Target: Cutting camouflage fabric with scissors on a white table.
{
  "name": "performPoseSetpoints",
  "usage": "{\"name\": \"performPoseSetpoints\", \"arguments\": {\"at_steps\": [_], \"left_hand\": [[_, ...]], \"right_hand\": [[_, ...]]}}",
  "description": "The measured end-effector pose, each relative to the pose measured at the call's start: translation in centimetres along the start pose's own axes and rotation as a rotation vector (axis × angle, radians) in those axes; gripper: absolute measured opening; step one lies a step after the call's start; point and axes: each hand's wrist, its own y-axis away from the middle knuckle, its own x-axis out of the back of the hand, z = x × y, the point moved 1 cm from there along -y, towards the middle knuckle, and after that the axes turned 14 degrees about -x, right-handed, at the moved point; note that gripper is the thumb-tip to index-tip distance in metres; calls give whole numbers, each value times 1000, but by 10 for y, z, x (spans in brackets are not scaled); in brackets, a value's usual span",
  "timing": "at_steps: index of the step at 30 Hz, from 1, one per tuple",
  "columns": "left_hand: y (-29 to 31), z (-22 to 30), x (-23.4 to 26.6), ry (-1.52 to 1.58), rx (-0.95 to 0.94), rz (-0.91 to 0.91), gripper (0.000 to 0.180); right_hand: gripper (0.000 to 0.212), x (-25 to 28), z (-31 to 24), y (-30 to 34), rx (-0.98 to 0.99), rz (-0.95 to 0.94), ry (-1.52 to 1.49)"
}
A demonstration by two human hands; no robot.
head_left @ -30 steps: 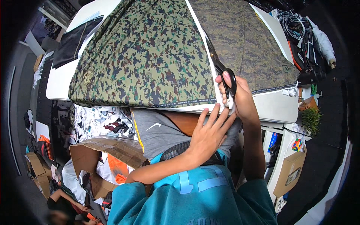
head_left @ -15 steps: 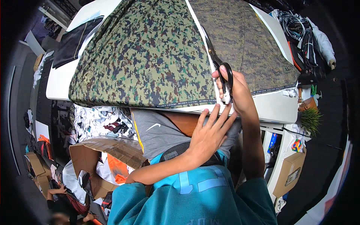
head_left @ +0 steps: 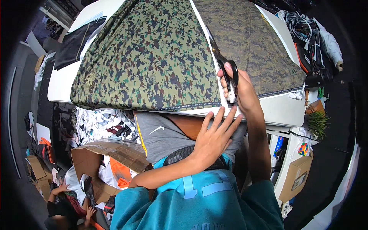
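Observation:
My right hand [head_left: 247, 94] is closed round the black handles of a large pair of scissors [head_left: 217, 53]. Their blades point away from me along a white strip [head_left: 201, 18] between two pieces of patterned fabric. To the left of it lies green camouflage fabric [head_left: 149, 57], with a dark lettered band along its near edge; to the right, a brownish camouflage fabric [head_left: 245, 42]. Some white material shows beneath the scissor loops. My left hand [head_left: 214, 134] lies flat with fingers spread, its fingertips on the white near edge of the table [head_left: 276, 110], just below the right hand.
Under the table at left is a heap of white scraps [head_left: 101, 122], beside an open cardboard box [head_left: 111, 151]. Another person's hand [head_left: 59, 188] shows at lower left. A colourful cube puzzle [head_left: 303, 148], grassy plant [head_left: 317, 122] and carton [head_left: 296, 178] stand right. Black folded cloth [head_left: 76, 44] lies far left.
The scissor handles and my right hand have shifted very slightly; my left hand stays in place. At lower left, the other person's head and arms have moved.

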Motion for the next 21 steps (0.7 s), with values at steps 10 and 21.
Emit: {"name": "performPoseSetpoints", "arguments": {"at_steps": [10, 21], "left_hand": [[0, -1, 0, -3, -6, -7, 78], [0, -1, 0, 11, -2, -30, 74]], "right_hand": [[35, 4, 3, -8, 31, 6, 19], [37, 0, -3, -20, 37, 35, 55]]}}
